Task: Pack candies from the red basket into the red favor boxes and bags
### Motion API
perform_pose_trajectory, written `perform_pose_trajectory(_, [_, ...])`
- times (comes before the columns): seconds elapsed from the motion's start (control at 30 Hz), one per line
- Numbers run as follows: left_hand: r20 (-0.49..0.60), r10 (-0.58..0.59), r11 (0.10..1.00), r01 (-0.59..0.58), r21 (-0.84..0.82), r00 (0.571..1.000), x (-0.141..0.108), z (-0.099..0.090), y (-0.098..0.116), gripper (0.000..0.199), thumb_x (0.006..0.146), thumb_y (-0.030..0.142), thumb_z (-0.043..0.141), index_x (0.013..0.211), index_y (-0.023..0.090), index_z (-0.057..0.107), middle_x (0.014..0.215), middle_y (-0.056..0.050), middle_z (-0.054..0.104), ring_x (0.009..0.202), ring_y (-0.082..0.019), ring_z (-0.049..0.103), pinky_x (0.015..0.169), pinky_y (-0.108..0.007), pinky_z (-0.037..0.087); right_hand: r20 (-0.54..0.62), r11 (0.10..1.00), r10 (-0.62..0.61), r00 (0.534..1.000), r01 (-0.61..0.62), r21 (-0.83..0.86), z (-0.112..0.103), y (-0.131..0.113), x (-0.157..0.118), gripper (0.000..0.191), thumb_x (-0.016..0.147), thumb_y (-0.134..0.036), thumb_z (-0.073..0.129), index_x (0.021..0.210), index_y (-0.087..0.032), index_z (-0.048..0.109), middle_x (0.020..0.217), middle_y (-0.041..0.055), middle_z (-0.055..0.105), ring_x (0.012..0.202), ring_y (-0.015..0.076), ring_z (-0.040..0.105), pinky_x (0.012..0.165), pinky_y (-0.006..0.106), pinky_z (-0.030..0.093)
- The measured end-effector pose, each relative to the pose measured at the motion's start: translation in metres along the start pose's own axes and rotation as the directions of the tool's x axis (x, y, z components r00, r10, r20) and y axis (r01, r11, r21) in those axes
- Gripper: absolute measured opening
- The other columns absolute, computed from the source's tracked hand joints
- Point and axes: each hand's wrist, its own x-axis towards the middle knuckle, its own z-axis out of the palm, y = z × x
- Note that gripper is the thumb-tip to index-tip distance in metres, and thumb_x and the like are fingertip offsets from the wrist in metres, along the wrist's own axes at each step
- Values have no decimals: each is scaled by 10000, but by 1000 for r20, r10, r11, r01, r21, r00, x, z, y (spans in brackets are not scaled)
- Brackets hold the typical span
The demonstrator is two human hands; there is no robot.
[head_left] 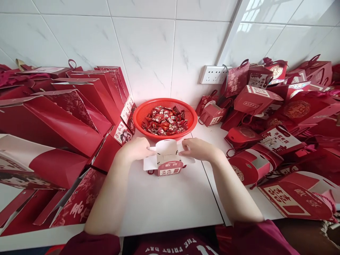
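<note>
A small red and white candy box (169,170) stands open-topped on the white table in front of me, its side flaps spread outward and its white inside showing. My left hand (138,147) is closed with thumb and fingers at the left flap. On the other side, my right hand (196,148) pinches at the right flap, fingers curled. Just behind the box sits a red plastic basket (138,124) heaped with red-wrapped candies (167,121). Parts of both hands' fingertips are hidden by the flaps.
Large red gift bags (57,124) are stacked along the left. Many made-up red boxes (251,100) are piled at the right, some near the table edge. A white power strip (214,74) is on the tiled wall (146,46). A dark seam crosses the table (170,205).
</note>
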Motion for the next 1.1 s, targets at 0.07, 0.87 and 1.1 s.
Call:
perform_pose_trajectory(0.07, [92, -3, 997, 11, -82, 996, 3, 4, 5, 502, 732, 628, 556, 527, 170, 569, 630, -54, 666, 611, -188, 625, 550, -279, 413, -31, 997, 29, 999, -31, -70, 2, -6, -1, 272, 851, -444, 545, 783, -186, 600, 961, 68, 635, 836, 191, 584, 622, 267, 386])
perform_pose_trajectory(0.87, [428, 117, 976, -23, -217, 896, 13, 18, 22, 168, 669, 222, 570, 540, 133, 631, 641, -104, 718, 653, -208, 703, 619, -264, 556, -135, 980, -173, 976, 156, -126, 8, -39, -25, 179, 894, -274, 538, 939, -195, 692, 934, 74, 701, 812, 200, 644, 672, 288, 437])
perform_pose_trajectory(1.1, [410, 121, 978, -38, -206, 904, 13, 23, 28, 178, 666, 205, 574, 513, 129, 626, 620, -106, 702, 609, -201, 678, 599, -281, 541, -137, 941, -150, 979, 99, -323, 26, -47, -10, 226, 868, -131, 539, 1064, -93, 648, 1025, 151, 674, 923, 270, 651, 710, 334, 474])
